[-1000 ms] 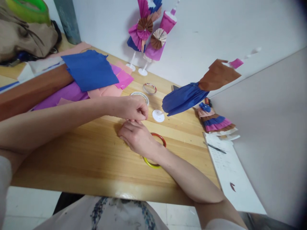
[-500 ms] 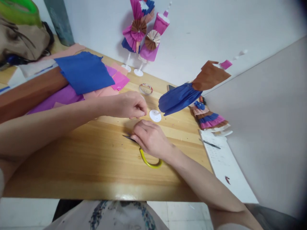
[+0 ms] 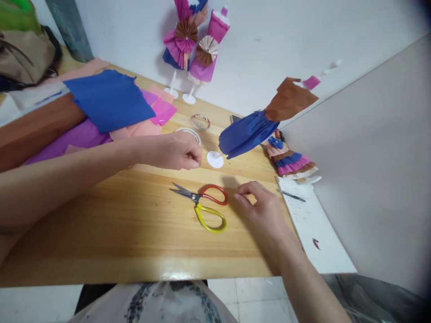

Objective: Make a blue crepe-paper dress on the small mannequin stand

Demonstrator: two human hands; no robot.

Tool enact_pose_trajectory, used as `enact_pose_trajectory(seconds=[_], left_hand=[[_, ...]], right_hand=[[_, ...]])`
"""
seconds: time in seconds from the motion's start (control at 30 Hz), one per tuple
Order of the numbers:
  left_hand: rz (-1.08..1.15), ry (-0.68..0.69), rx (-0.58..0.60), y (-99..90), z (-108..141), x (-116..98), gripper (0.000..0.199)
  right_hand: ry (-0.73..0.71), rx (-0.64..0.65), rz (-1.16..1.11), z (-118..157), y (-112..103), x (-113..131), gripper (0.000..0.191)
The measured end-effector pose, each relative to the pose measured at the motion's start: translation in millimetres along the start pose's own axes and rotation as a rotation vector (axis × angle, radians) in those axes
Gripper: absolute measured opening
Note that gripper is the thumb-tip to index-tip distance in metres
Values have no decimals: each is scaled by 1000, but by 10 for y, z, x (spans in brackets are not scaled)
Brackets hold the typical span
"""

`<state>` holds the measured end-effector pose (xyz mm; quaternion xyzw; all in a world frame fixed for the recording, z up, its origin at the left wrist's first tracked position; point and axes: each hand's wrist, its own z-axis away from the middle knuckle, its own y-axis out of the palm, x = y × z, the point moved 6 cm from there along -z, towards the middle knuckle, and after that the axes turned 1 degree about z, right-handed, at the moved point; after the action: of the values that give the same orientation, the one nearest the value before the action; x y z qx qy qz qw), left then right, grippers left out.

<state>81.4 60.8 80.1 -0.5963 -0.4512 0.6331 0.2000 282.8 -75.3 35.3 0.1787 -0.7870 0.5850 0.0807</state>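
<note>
My left hand is closed in a loose pinch above the table. What its fingers hold, if anything, is hidden. Just behind it lies a white ring, partly covered by the hand. My right hand hovers right of the scissors, with thumb and forefinger slightly apart and nothing visible between them. The scissors have one red and one yellow handle and lie with the blades a little spread. Beyond the hands a small dress form in a brown top and gathered blue skirt leans right on its white round base.
Sheets of blue paper and other coloured paper cover the left side. Two decorated dress forms stand against the wall. At right are a layered paper dress and a white sheet bearing a pen. A patterned ring lies behind.
My right hand has moved right, away from the scissors, which now show fully on the table. My left hand stays closed in nearly the same place. The view has shifted slightly.
</note>
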Motion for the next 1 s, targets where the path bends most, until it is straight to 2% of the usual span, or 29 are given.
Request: enact_pose_trajectory(seconds=[0.13,0.37,0.5,0.67,0.83,1.0], left_hand=[[-5,-26,37,43,24,13,21],[-13,-43,163,130,58,-20,21],[-52,-6,238,167,79,-49,23],[-104,-22,329,200,103,-70,22],[-120,-57,426,234,134,-89,18],[-156,-64,463,268,153,-58,15]], right_hand=[[21,38,74,84,-20,-165,9],[-9,0,253,63,162,-260,27],[0,7,240,24,191,-273,27],[43,0,188,5,177,-356,28],[127,3,160,-188,162,-460,26],[156,51,229,-426,275,-486,27]])
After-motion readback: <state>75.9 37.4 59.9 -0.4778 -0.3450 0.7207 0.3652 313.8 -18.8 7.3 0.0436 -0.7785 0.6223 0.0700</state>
